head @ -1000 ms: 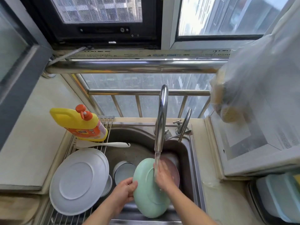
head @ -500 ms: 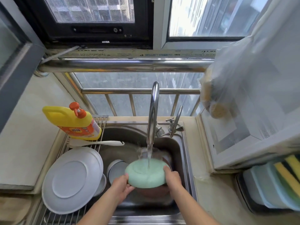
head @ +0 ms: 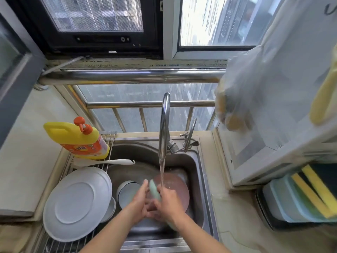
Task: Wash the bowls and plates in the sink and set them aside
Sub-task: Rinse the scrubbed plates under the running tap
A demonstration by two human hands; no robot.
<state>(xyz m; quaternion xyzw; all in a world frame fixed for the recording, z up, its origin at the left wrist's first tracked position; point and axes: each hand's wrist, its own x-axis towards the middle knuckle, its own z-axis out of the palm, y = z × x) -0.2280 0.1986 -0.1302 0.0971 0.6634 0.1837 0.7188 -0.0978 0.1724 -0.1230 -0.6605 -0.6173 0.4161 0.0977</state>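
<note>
Two bare forearms enter from the bottom edge of the frame, one from lower left of centre, one from lower right of centre. No sleeve covers either as far as the frame shows. The left hand (head: 139, 201) and the right hand (head: 168, 203) wear no gloves; no ring, watch or bracelet shows on the visible fingers and wrists.

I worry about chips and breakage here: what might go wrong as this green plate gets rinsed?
The wet green plate, held edge-on between the left hand and right hand, may slip onto the pink plate below. Tap water hitting its edge could splash over the sink rim.
</note>
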